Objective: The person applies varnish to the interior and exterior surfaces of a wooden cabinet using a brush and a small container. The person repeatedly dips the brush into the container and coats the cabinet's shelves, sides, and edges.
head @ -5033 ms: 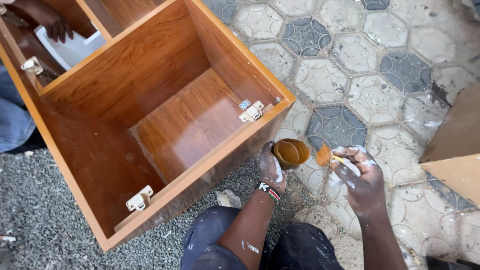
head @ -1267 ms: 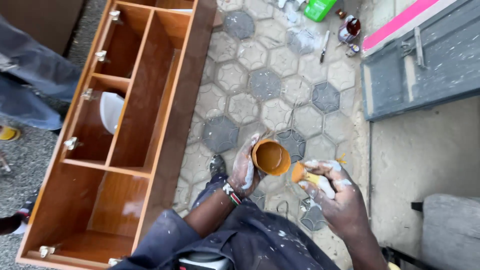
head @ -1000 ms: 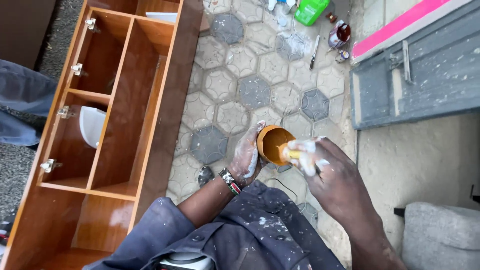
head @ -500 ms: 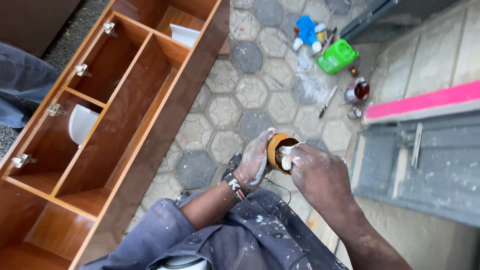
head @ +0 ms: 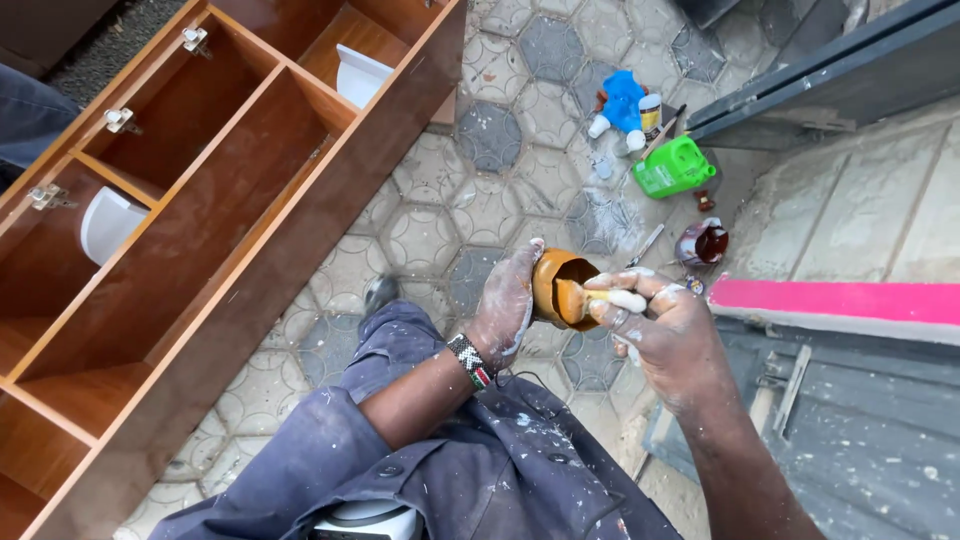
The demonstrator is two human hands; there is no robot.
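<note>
closest to me are my own knees in blue work clothes [head: 470,450] flecked with white. just past them my left hand [head: 505,305], dusted pale, wraps around the side of a small round pot [head: 556,288], fingers curled tight on its wall, a beaded band [head: 468,359] on the wrist. the pot sits in the air over the paving, tilted toward my right, its inside coated in orange-brown paste. my right hand [head: 665,330] is closed around a small pale tool [head: 618,298] whose tip is at the pot's mouth; i cannot tell exactly what the tool is, since my fingers cover most of it.

under all this the ground [head: 430,230] is grey hexagon pavers, smeared white in places. to my left lies a long wooden cabinet [head: 230,250], glossy brown, open side up, split into compartments with metal hinges [head: 118,120] on its far edge. two white curved pieces [head: 105,222] rest in separate compartments; what they are is hard to say.

to my right a pink strip [head: 840,300] lies along a grey panel [head: 860,420], cut off by the frame.

farther out on the pavers sit a dark red jar [head: 705,242], a green jug [head: 672,167], and a blue bottle [head: 622,100] with small tins just beside it, all near each other. a thin stick [head: 645,245] lies between them and me.
</note>
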